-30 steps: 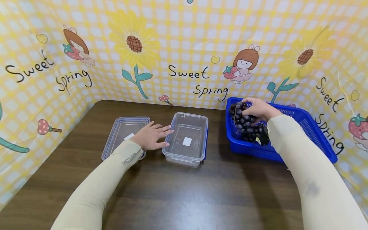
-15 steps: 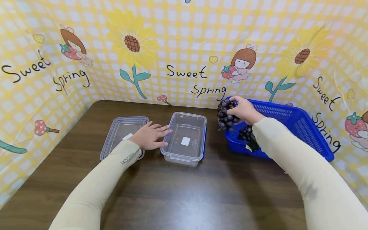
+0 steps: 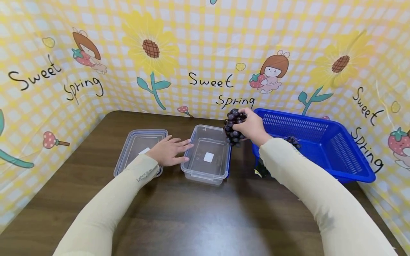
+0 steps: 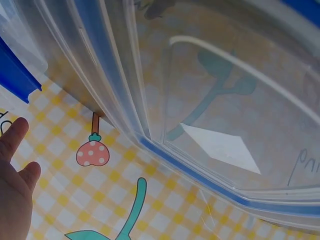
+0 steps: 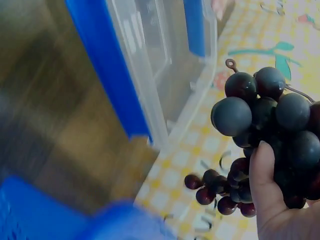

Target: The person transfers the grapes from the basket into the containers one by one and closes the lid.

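My right hand [image 3: 251, 124] grips a bunch of dark grapes [image 3: 234, 129] in the air, between the clear plastic container [image 3: 208, 170] and the blue basket [image 3: 349, 156]. In the right wrist view the thumb presses against the grapes [image 5: 280, 115], and smaller ones hang below. My left hand [image 3: 168, 151] is spread flat, its fingertips at the container's left rim. A clear lid [image 3: 128, 149] with a blue seal lies under and left of that hand. Several more dark grapes [image 3: 293, 142] show in the basket, partly hidden by the right sleeve.
Everything stands on a dark wooden table [image 3: 192, 220]. A yellow checked cloth [image 3: 211, 46] with printed flowers and figures rises behind and at both sides. A dark piece [image 3: 261, 169] with a pale yellow patch shows below the right sleeve; its kind is unclear.
My right hand has lifted the bunch of grapes out of the basket and carried it left, close to the container's right rim. The left hand, container and lid have stayed in place.
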A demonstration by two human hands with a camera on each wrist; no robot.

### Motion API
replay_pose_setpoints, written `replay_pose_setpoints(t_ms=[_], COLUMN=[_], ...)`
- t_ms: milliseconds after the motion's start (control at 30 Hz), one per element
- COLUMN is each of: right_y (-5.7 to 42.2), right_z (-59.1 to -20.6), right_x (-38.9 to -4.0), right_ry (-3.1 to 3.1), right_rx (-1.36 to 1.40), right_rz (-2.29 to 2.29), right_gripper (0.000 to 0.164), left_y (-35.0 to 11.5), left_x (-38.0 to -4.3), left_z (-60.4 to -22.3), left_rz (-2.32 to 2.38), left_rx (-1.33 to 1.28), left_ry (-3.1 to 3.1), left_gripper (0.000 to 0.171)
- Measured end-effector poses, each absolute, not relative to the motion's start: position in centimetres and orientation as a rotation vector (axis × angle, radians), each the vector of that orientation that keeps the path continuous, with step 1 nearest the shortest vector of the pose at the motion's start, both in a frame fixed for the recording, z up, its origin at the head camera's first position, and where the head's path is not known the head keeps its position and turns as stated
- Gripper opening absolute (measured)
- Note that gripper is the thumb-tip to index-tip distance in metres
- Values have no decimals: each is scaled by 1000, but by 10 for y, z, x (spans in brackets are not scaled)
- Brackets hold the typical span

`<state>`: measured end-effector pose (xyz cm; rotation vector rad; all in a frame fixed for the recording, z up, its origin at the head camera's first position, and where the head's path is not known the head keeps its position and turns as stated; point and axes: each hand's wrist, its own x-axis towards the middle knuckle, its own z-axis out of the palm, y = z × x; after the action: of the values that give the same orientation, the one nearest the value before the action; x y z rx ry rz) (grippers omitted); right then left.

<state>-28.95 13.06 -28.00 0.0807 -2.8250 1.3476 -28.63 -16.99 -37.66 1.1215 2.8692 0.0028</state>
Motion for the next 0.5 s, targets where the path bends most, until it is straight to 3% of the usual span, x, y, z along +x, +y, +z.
replay_pose_setpoints(t_ms=[500], right_y=[80], right_z=[-294], right_x=[-280], right_ry=[-2863], right_rx=[180], right_rz=[1257], right_gripper=[47], left_y=[-169], left_x=[-285], left_z=[-373], left_rz=[3], left_rx=[1171], left_ry=[2893], left_gripper=[62])
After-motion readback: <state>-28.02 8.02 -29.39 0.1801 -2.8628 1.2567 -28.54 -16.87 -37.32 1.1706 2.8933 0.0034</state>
